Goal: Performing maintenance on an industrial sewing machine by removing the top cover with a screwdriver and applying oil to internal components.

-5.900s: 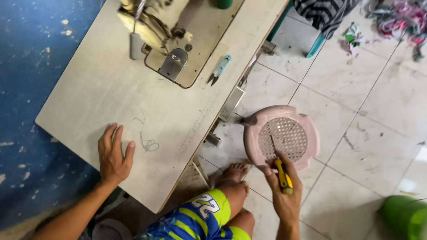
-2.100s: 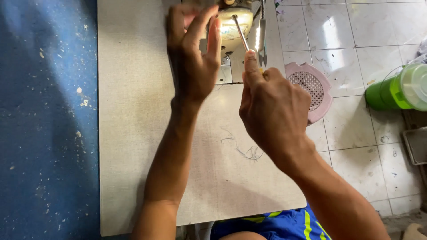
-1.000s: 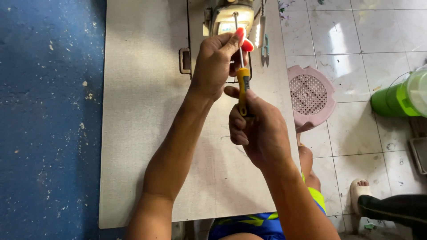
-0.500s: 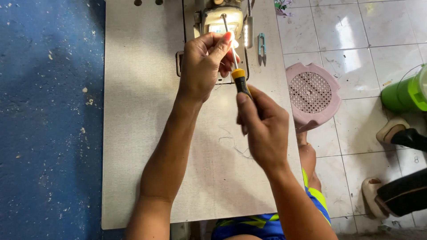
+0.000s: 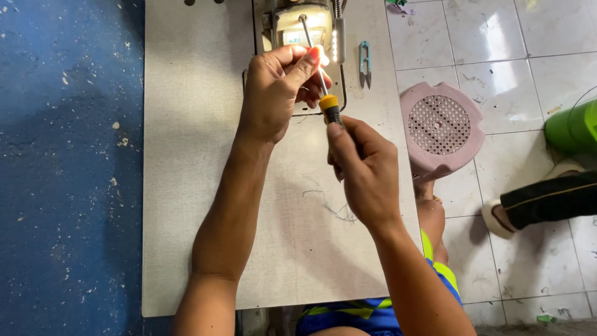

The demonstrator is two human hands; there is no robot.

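My right hand (image 5: 367,171) is closed around the screwdriver (image 5: 328,107) handle; my left hand (image 5: 277,90) pinches its shaft just ahead, tip at the sewing machine (image 5: 298,25). Bare tabletop (image 5: 186,186) lies open left of both hands; its right edge runs just beside my right hand, snips (image 5: 364,62) beyond.

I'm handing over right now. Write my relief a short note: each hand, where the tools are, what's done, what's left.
Right hand: gripping the screwdriver by its yellow-and-black handle.
Left hand: fingers steadying the shaft near the handle.
Shaft points up to the sewing machine set in the table; the tip sits at its front.
Thread snips lie on the table right of the machine; pink stool on the floor.
Done: driver aligned. Left: whether the screw has turned cannot be told.
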